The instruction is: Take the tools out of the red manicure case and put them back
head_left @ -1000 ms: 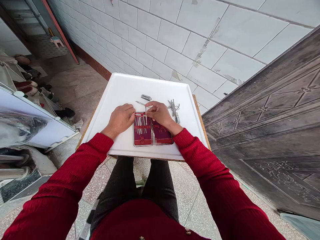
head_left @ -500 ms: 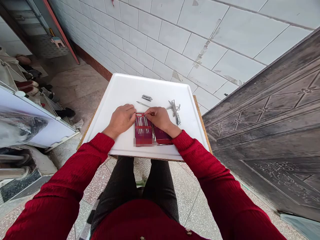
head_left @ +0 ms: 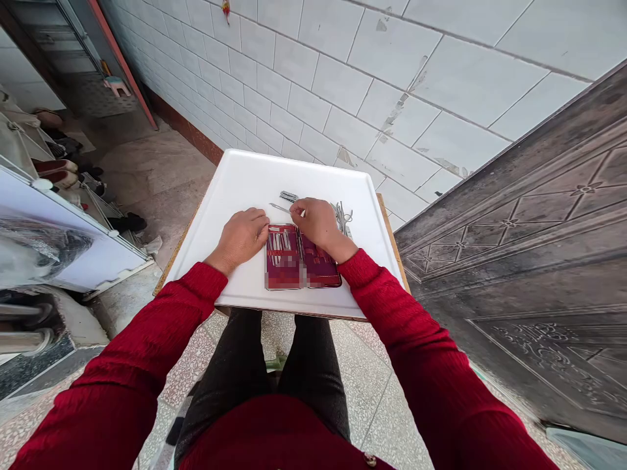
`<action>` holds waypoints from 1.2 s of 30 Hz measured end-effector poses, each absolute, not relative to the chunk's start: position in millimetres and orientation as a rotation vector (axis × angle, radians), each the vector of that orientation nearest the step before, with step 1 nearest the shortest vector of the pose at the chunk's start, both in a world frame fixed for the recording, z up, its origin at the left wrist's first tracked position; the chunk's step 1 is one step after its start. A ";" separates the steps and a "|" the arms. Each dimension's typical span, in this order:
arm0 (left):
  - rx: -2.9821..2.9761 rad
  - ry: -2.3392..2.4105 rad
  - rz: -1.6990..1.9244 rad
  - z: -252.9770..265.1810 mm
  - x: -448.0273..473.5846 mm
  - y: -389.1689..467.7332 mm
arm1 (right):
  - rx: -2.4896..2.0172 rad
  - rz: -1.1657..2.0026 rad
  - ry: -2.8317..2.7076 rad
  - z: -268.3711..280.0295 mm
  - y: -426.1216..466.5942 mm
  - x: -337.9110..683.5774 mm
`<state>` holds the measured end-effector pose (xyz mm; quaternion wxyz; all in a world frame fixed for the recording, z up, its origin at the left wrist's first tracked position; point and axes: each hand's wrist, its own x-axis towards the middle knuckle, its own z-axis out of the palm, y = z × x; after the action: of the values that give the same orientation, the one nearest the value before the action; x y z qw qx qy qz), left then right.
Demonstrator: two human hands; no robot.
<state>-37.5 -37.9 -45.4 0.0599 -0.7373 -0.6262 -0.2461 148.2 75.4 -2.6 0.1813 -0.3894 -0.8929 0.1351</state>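
A dark red manicure case lies unfolded on the white tabletop, with several slim metal tools strapped in its left half. At that half's upper left corner, my left hand is closed, thumb and fingers holding the case's edge. My right hand reaches over the case's upper part, its thumb and forefinger pinched at the right end of a thin metal manicure tool lying beyond the case. Behind it is a nail clipper. Scissors and other metal implements are partly hidden by my right hand.
A white tiled wall stands behind the table. To the right is a grey patterned metal door. At the left stands a rack with shoes. My legs are close to the table's front edge.
My right hand has moved from the case's top edge up and right to the loose tool. The case's right half now shows its inside. My left hand stays at the corner.
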 end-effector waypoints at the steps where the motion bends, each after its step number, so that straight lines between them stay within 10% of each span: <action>1: -2.232 -1.898 -0.747 -45.5 -37.6 -37.9 | -1.117 0.334 -2.562 0.6 80.0 143.3; 23: -2.239 -1.919 -0.709 -45.1 -35.6 -39.2 | -1.331 0.311 -2.921 17.2 112.5 95.3; 36: -2.238 -1.938 -0.727 -44.5 -35.7 -38.4 | -0.939 1.575 -1.964 -11.3 95.6 146.2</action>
<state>-35.7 -38.4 -44.5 0.0465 -0.7333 -0.6351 -0.2381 146.2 95.6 -11.3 0.2256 -0.3405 -0.7121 0.5710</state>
